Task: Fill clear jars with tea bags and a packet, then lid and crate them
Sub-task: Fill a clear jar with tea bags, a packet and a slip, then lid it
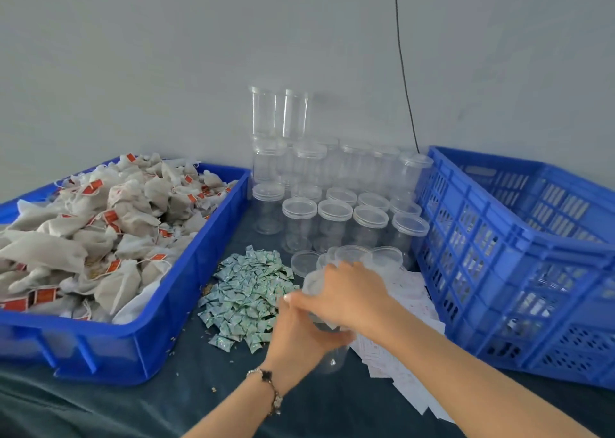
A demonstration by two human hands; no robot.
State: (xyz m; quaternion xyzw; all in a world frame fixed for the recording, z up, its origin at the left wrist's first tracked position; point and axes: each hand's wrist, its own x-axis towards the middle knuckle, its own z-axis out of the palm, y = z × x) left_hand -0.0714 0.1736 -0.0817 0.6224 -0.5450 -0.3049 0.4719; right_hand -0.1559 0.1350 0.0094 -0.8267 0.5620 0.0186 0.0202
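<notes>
Hands, two: left hand (pixel 299 327) and right hand (pixel 349 294) grip one jar (pixel 329 359).

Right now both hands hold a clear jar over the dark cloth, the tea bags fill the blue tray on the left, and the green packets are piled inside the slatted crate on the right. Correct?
Not quite. In the head view the green packets lie in a loose pile on the dark cloth between the blue tray and the jar, not in the slatted crate. The left hand and right hand do hold the jar.

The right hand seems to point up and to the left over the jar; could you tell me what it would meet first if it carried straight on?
Probably the pile of small green packets, just beyond the right hand and the jar it holds; depth is unclear.
</notes>
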